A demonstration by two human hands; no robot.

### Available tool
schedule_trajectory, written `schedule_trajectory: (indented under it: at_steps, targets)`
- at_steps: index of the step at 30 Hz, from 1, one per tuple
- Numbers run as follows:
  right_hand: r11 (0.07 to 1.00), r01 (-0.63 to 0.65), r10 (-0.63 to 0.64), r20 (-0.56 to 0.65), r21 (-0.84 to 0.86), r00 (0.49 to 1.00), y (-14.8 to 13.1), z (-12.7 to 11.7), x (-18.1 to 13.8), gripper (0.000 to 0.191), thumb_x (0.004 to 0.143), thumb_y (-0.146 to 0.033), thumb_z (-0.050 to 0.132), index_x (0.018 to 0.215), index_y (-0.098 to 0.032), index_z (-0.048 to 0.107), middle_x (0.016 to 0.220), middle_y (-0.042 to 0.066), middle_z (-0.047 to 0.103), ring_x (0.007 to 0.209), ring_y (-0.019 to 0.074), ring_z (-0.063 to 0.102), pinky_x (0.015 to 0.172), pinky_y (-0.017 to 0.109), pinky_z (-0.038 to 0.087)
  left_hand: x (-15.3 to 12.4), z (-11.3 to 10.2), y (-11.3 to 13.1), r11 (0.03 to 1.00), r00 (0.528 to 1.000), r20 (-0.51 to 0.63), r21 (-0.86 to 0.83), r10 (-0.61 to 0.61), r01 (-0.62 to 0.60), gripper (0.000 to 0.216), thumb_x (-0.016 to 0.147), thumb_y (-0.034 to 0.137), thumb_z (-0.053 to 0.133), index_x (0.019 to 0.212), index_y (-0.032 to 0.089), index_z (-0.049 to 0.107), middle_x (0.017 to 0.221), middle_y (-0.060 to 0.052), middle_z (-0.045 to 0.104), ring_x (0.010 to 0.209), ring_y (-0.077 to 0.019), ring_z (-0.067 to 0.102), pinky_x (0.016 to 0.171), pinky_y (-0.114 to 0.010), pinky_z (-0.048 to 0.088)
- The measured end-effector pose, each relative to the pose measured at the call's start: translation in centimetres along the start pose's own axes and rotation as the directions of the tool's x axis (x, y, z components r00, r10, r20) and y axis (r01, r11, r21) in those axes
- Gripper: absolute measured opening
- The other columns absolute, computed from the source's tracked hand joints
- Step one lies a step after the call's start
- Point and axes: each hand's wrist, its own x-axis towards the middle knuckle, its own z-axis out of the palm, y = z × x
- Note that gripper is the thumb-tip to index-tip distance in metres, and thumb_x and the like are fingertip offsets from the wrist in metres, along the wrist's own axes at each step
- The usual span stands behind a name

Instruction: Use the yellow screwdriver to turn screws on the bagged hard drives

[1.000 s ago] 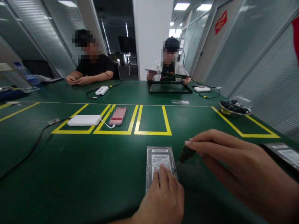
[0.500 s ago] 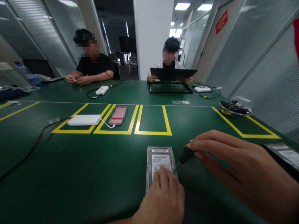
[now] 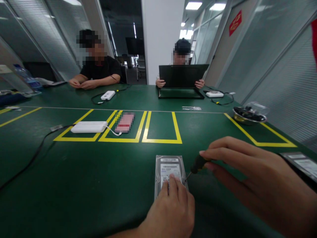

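Observation:
A silver hard drive [image 3: 170, 162] with a white label lies flat on the green table in front of me. My left hand [image 3: 173, 205] rests over its near half, bent fingers on the label, gripping it against the tabletop; the thumb is hidden. Between the fingertips of my right hand [image 3: 237, 168] is the dark handle of a screwdriver [image 3: 197, 164]. Its thin shaft slants down to the left, and the tip meets the drive's right edge. The exact spot under the tip is too small to make out.
Yellow tape outlines [image 3: 162, 141] mark the table beyond. A white power bank [image 3: 89, 127] is cabled to a pink phone [image 3: 125, 123]. A bowl of dark parts [image 3: 250, 115] stands at right, near another drive [image 3: 302, 163]. Two people sit opposite, one holding a dark panel [image 3: 183, 76].
My hands, the drive and the screwdriver look almost the same, with only a slight shift of my right hand. The person opposite has tilted the dark panel more upright.

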Motion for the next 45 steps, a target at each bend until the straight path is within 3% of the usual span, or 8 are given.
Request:
schedule_trajectory:
  at_steps: [11, 17, 24, 32, 45]
  targets:
    - [0.999, 0.036, -0.037, -0.056, -0.02, 0.998, 0.06, 0.11, 0.15, 0.021, 0.093, -0.017, 0.049, 0.106, -0.028, 0.062, 0.107, -0.001, 0.062, 0.088, 0.0113, 0.064, 0.073, 0.023, 0.054, 0.15, -0.24, -0.08, 1.0, 1.0, 0.016, -0.023, -0.001, 0.002, 0.037, 0.089, 0.031, 0.057, 0.108, 0.002, 0.067, 0.109, -0.028, 0.068, 0.102, -0.0403, 0.067, 0.076, -0.046, 0.059]
    - [1.0, 0.016, -0.016, -0.019, 0.013, 1.0, 0.14, 0.21, 0.17, 0.022, 0.095, -0.018, 0.047, 0.107, -0.03, 0.061, 0.107, -0.002, 0.062, 0.087, 0.01, 0.064, 0.068, 0.02, 0.053, 0.3, -0.29, -0.11, 1.0, 1.0, 0.0, -0.027, -0.012, 0.012, 0.035, 0.089, 0.03, 0.056, 0.105, 0.002, 0.068, 0.108, -0.027, 0.069, 0.102, -0.0405, 0.068, 0.076, -0.046, 0.059]
    - [0.999, 0.039, -0.039, -0.053, -0.014, 0.998, 0.16, 0.01, 0.13, 0.023, 0.094, -0.016, 0.048, 0.105, -0.028, 0.063, 0.111, -0.002, 0.063, 0.091, 0.0104, 0.064, 0.076, 0.02, 0.054, 0.04, 0.13, -0.03, 1.0, 1.0, -0.014, -0.028, -0.007, 0.006, 0.037, 0.09, 0.032, 0.055, 0.106, 0.001, 0.067, 0.108, -0.029, 0.068, 0.103, -0.0424, 0.067, 0.077, -0.048, 0.058]
    - [0.999, 0.026, -0.025, -0.037, 0.019, 0.999, 0.1, -0.01, 0.37, 0.022, 0.092, -0.015, 0.049, 0.104, -0.025, 0.065, 0.104, 0.0, 0.065, 0.085, 0.0121, 0.066, 0.068, 0.021, 0.055, 0.03, 0.02, 0.05, 1.0, 1.0, -0.006, -0.003, 0.005, -0.005, 0.037, 0.09, 0.033, 0.056, 0.107, 0.002, 0.067, 0.109, -0.027, 0.069, 0.103, -0.0394, 0.067, 0.078, -0.047, 0.057]
    - [0.999, 0.033, -0.031, -0.055, 0.032, 0.998, -0.1, -0.19, 0.46, 0.023, 0.092, -0.015, 0.047, 0.1, -0.023, 0.067, 0.104, 0.002, 0.067, 0.085, 0.0128, 0.066, 0.071, 0.022, 0.056, 0.07, 0.0, 0.03, 1.0, 1.0, 0.011, -0.021, -0.004, 0.004, 0.036, 0.09, 0.032, 0.056, 0.108, 0.002, 0.067, 0.11, -0.028, 0.068, 0.104, -0.0409, 0.067, 0.078, -0.047, 0.057]
